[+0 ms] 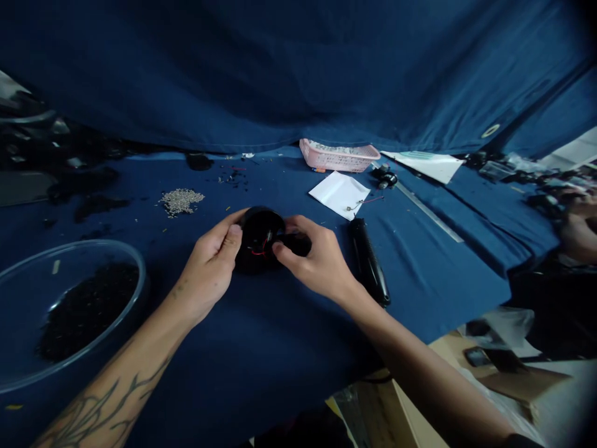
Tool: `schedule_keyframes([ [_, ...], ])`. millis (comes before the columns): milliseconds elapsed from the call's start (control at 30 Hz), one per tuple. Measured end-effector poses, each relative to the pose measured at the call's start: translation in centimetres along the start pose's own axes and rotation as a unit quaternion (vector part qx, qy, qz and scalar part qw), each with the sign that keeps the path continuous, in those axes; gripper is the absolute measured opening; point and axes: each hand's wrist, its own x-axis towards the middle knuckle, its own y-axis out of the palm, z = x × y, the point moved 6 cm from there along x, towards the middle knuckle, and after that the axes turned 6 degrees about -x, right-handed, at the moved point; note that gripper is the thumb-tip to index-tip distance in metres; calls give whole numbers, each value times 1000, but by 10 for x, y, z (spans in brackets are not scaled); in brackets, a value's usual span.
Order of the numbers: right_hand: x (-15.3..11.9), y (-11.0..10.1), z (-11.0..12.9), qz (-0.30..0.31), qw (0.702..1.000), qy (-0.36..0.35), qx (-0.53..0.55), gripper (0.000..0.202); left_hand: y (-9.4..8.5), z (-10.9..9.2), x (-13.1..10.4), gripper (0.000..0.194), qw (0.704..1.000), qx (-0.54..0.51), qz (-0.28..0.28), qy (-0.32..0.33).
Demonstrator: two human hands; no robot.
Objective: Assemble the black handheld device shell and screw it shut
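Note:
My left hand [217,258] is closed around the left side of a black round housing [259,224], its thumb on the near rim. The housing's open side faces me, and thin red wires [258,252] show inside. At the housing's right side, my right hand [310,249] pinches a small dark part [298,242] between thumb and fingers. Its exact kind is hard to make out against the dark housing. Just right of that hand, a long black cylindrical tool [368,261] lies on the blue cloth.
A clear bowl [140,274] of small black pieces stands at the left. Behind are a pile of small metallic pieces [181,201], a pink basket [338,162], white paper [338,190] and a metal ruler [429,211]. Another person's hand [581,224] shows at far right.

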Motion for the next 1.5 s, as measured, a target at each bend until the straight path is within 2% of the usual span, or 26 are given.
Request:
schedule_keyframes([
  [100,7,5,-2,77,997,-3,26,9,5,-2,-3,45,999,-16,38,8],
  [200,7,7,-3,94,993,7,77,10,14,-5,-6,47,990,-94,99,-18],
  [300,6,7,-3,99,989,18,107,17,17,-5,-7,55,985,-114,123,-37],
  [433,7,7,1,87,991,11,100,14,12,-6,-4,61,992,-29,120,0],
  [533,5,3,2,53,995,18,79,11,10,-10,-6,60,992,37,113,45],
  [600,4,3,0,51,995,38,76,12,9,-14,-8,56,988,83,111,65],
  [767,2,1,-4,50,994,65,77,15,8,-18,-9,54,973,189,106,77],
  [1067,1,2,-8,56,991,83,86,16,4,-19,-12,49,979,190,63,50],
  [1233,1,1,-7,40,993,81,78,19,7,-19,-14,45,962,251,70,78],
  [1500,0,2,-5,24,993,86,78,17,11,-18,-17,44,970,224,66,62],
])
